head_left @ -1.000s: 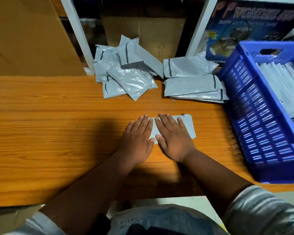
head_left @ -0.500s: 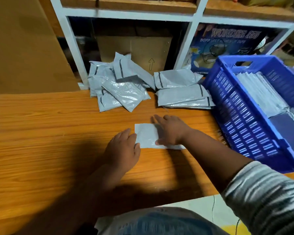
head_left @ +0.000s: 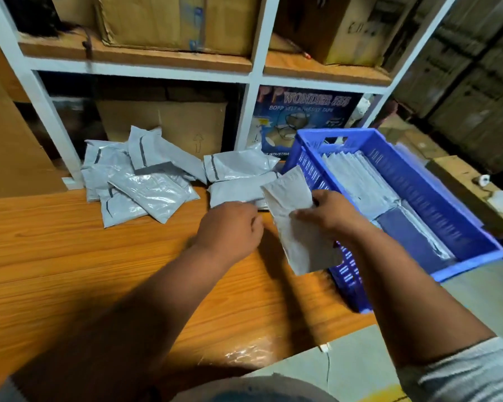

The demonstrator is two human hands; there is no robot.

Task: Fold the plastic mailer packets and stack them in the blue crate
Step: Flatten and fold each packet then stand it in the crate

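Observation:
My right hand (head_left: 331, 216) grips a folded grey mailer (head_left: 291, 216) and holds it up off the table, just left of the blue crate (head_left: 436, 181). Several folded mailers (head_left: 357, 181) stand in a row inside the crate. My left hand (head_left: 230, 227) reaches to the near edge of a small stack of unfolded mailers (head_left: 235, 190); its fingers are curled and their tips are hidden. A looser pile of unfolded mailers (head_left: 145, 187) lies further left at the back of the wooden table (head_left: 70, 256).
A white shelf frame (head_left: 250, 111) stands behind the table, with cardboard boxes (head_left: 163, 123) and a blue tape carton (head_left: 302, 111) on it. The crate overhangs the table's right end. Bare floor lies beyond the table's near edge.
My right hand has lifted the folded mailer off the table and carried it right, toward the crate. My left hand has left the mailer and moved up to the middle stack.

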